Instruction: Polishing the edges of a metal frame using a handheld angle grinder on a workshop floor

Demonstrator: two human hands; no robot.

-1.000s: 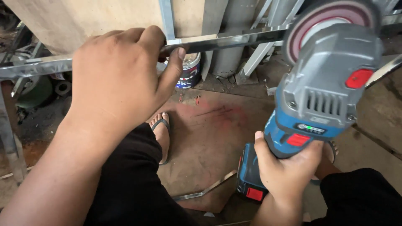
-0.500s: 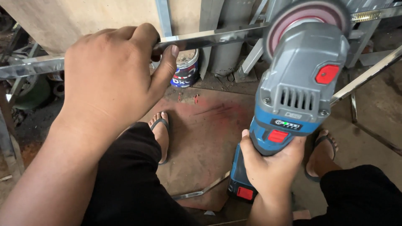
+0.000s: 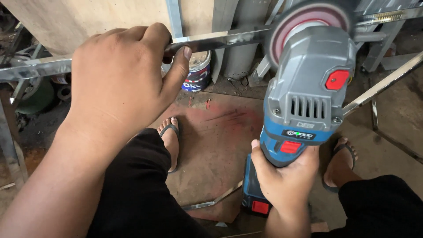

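Hands both grip: the left hand [image 3: 119, 83] wraps the shiny metal bar [image 3: 220, 42] at ten o'clock, the right hand [image 3: 284, 176] clasps the cordless grinder [image 3: 308, 101] at five o'clock. Stiff, slick steel wants a full-fist hold. Top-heavy grinder, disc [image 3: 304, 26] touching the bar at one o'clock, seems best held low.

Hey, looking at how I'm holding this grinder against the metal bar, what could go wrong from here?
The left hand grips the shiny metal bar bare, not far from the grinder's disc; a slip or kickback could likely bring the disc toward the fingers. The right hand alone holds the cordless angle grinder, so control may be weak if it snags. Feet in open sandals sit under the work, exposed to sparks or dropped metal.
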